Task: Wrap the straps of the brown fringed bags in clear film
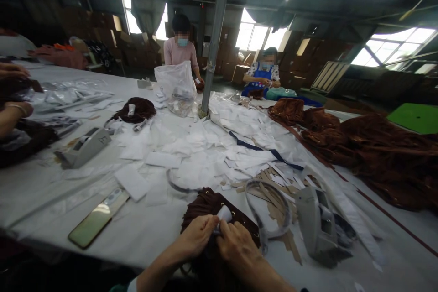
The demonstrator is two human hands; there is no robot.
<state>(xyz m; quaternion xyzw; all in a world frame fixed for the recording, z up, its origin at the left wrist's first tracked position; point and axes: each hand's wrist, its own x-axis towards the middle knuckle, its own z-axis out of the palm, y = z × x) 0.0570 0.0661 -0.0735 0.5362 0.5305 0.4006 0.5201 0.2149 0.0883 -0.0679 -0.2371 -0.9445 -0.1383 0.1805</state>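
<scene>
A dark brown fringed bag (201, 203) with gold eyelets lies at the table's front edge, below the middle of the view. Its strap, wrapped in clear film (287, 212), loops out to the right. Over the bag, my left hand (200, 232) pinches a small white wrapping sheet (225, 213) that is rolled into a short tube. From the other side my right hand (236, 242) closes on the same sheet, its fingertips touching the left ones. What lies inside the roll is hidden by the fingers.
A tape dispenser (316, 228) stands right of the bag, another tape dispenser (84, 146) at left. A phone (99, 216) lies front left. White sheets (201, 155) and brown card strips (273, 196) cover the middle. A metal post (215, 41) rises beyond. Co-workers sit or stand around the table.
</scene>
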